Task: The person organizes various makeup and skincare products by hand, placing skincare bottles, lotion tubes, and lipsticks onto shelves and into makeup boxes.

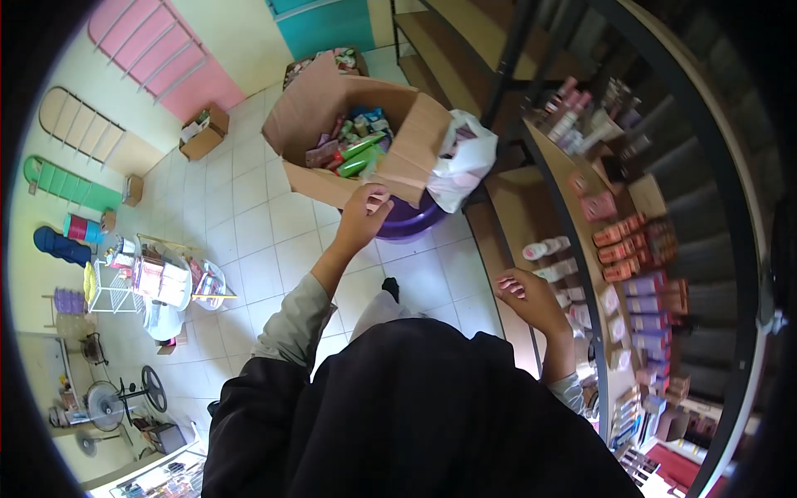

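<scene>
An open cardboard box [407, 149] holds green, red and purple packaged items and rests over a purple tub [411, 222]. My left hand [365, 214] is at the near edge of the box, its fingers curled; whether it grips anything is too small to tell. To the right, my right hand [527, 297] hovers beside the shelf [594, 307] with bent fingers spread somewhat apart and nothing visible in them. Pink-capped bottles [546, 247] stand on the shelf near that hand.
A white plastic bag [463, 162] leans at the box's right. Orange boxes [621, 247] and purple boxes [647, 311] line the shelf. At the left are a white rack [116, 286] and a fan [106, 405]. A small carton [203, 133] sits by the wall.
</scene>
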The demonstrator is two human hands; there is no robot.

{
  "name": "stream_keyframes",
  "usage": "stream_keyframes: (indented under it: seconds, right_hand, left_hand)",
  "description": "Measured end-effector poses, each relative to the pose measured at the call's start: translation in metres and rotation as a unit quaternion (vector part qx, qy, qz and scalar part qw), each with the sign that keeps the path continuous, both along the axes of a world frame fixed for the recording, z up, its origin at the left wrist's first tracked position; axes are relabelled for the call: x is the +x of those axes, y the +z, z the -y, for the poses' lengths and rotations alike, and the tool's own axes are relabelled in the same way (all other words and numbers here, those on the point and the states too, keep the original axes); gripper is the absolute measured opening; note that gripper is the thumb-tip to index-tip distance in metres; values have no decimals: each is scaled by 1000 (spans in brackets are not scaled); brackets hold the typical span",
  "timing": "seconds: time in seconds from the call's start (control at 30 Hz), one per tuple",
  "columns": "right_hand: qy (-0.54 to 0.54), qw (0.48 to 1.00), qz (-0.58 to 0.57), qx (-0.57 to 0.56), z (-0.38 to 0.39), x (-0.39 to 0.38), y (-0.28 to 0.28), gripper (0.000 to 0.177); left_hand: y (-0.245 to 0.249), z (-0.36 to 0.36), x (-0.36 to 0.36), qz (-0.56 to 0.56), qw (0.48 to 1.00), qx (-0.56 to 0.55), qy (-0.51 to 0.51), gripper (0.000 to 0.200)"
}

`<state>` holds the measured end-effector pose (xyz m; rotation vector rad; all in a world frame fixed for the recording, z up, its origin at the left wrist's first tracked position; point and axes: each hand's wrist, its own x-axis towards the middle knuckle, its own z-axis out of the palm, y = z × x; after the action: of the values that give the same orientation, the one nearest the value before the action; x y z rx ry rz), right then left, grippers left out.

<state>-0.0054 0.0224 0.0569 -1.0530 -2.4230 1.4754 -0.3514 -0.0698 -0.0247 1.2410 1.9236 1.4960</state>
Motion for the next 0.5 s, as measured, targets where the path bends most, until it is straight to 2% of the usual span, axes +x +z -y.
stream_keyframes:
  seconds: [0.23,0.33,0.37,0.5]
  right_hand:
    - [72,997,25,-16,-46,-158,-31,25]
    - [63,998,19,-10,-62,-208,-36,27]
    - [57,998,15,-9,-66,-221,-38,27]
    - [43,997,54,-26,-79,-254,-48,28]
  left_hand:
    - [-58,-22,-189,-144,979,-75,123,27]
    - [-92,-45,-263,-178,970,-152,71,29]
    - [-97,-53,-277,-214,954,-202,62,27]
    - [-139,-93,-312,-223,889,-399,-2,28]
